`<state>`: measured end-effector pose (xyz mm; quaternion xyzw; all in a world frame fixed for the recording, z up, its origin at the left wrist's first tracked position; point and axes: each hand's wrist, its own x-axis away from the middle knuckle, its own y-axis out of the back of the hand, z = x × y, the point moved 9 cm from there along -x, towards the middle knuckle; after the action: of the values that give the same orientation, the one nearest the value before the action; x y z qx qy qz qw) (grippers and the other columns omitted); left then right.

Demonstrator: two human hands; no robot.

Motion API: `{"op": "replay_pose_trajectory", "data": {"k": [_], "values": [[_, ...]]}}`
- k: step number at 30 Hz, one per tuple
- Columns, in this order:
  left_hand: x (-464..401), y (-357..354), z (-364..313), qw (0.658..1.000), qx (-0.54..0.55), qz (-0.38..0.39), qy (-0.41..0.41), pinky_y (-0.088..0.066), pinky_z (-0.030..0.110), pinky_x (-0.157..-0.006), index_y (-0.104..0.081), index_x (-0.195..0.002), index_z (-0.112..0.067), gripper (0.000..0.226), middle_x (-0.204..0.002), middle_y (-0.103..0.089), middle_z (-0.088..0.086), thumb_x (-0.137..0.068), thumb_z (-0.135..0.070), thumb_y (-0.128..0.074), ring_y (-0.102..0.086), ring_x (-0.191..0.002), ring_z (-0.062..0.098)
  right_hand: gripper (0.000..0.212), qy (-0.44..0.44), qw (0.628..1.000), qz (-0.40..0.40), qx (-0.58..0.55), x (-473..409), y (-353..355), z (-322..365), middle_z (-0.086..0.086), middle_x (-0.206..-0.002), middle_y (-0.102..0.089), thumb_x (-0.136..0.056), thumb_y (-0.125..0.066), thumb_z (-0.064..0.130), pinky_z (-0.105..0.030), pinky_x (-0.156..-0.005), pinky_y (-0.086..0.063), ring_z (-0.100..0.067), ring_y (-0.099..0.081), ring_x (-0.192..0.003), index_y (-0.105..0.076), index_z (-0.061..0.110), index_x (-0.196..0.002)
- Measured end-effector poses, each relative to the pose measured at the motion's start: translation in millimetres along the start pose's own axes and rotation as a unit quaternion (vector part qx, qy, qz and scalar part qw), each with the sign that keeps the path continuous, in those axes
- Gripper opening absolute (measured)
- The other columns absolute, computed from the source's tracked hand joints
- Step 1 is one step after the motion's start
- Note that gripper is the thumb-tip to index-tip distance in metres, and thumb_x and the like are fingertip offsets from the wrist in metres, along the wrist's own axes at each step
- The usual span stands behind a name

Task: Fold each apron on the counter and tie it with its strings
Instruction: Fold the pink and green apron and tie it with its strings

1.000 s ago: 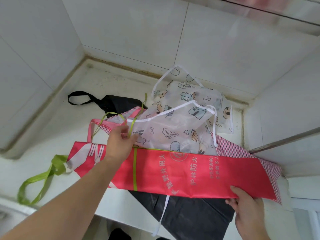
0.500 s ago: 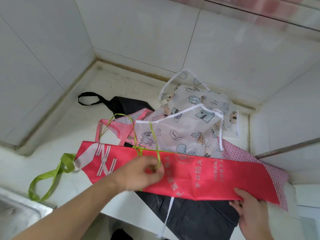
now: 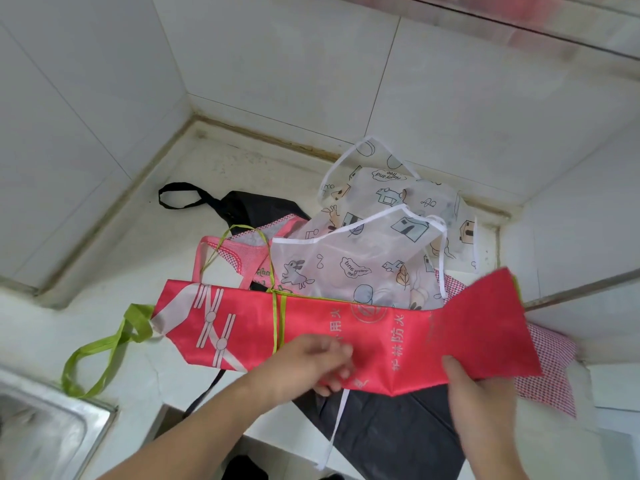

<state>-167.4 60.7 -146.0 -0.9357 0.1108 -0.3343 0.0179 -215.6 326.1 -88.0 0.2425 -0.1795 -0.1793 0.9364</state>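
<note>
Your left hand is motion-blurred, so you can't tell what its fingers pinch. Your right hand is blurred too; its fingers are hidden under the red apron, only the thumb shows on top. Both forearms are cut off by the bottom edge. The black apron is mostly covered by the others and runs out of frame below. The steel sink is cropped at the bottom-left corner. The red apron's white print is too blurred to read

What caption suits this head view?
Both hands, left hand and right hand, fold a long red fabric apron on the white counter.
</note>
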Motion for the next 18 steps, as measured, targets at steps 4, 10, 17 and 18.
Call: {"op": "replay_pose_trajectory", "data": {"k": [4, 10, 17, 18], "values": [[1.1, 9.0, -47.0, 0.977, 0.212, 0.003, -0.009, -0.061, 0.046, -0.089, -0.068, -0.129, -0.01, 0.074, -0.116, -0.072, 0.014, -0.096, -0.071, -0.041, -0.068, -0.106, 0.035, 0.048, 0.308, 0.918, 0.134, 0.212, 71.6, -81.0, 66.7, 0.0, -0.093, -0.073, -0.077, -0.077, 0.008, -0.039, -0.073, -0.058, -0.028, -0.07, -0.083, -0.063, 0.03, -0.118], [29.4, 101.3, -25.8, 0.971, -0.024, -0.236, -0.012, -0.056, 0.04, -0.083, -0.075, -0.095, -0.01, 0.013, -0.086, -0.077, 0.004, -0.087, -0.018, -0.069, -0.072, -0.084, 0.027, 0.104, 0.434, 0.784, 0.239, 0.376, 131.2, -170.4, 55.5, 0.004, -0.1, -0.051, -0.059, -0.074, 0.022, -0.039, -0.087, -0.056, -0.023, -0.058, -0.092, -0.04, 0.031, -0.156], [67.3, 192.0, -2.8, 0.897, -0.241, -0.369, 0.025, -0.038, 0.033, -0.075, -0.059, -0.091, -0.022, 0.014, -0.085, -0.061, -0.006, -0.1, -0.011, -0.06, -0.058, -0.088, 0.022, 0.109, 0.351, 0.815, 0.155, 0.435, 97.2, -153.8, 28.3, -0.007, -0.117, -0.048, -0.042, -0.084, 0.004, -0.049, -0.088, -0.052, -0.032, -0.052, -0.106, -0.056, 0.022, -0.146], [70.0, 204.0, 5.4, 0.894, -0.247, -0.373, 0.035, -0.04, 0.035, -0.078, -0.061, -0.096, -0.021, 0.01, -0.089, -0.063, -0.004, -0.099, -0.012, -0.059, -0.059, -0.091, 0.024, 0.107, 0.344, 0.818, 0.149, 0.436, 94.2, -152.6, 24.4, -0.009, -0.12, -0.049, -0.044, -0.084, 0.003, -0.05, -0.089, -0.052, -0.033, -0.053, -0.109, -0.056, 0.02, -0.146]]}}
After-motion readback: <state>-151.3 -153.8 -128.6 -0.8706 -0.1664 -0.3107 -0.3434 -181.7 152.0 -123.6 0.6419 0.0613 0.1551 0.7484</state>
